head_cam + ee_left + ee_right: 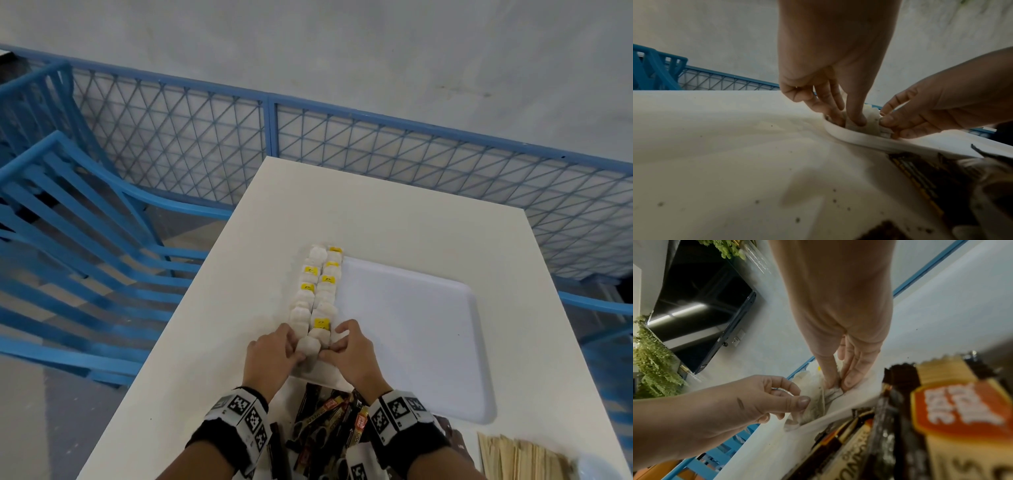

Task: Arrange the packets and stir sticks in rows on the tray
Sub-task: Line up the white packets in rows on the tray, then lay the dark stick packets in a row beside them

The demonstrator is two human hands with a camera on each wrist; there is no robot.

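1. White packets (317, 294) lie in two rows along the tray (411, 329) left edge, on the table (394, 212).
2. Left hand (270, 356) fingers (858, 120) curl round the nearest packet (308, 346).
3. Right hand (352, 356) fingers (849, 381) pinch the adjoining packet (320, 334).
4. Dark packets (329, 418) and sticks (520, 459) lie near the table's front edge.
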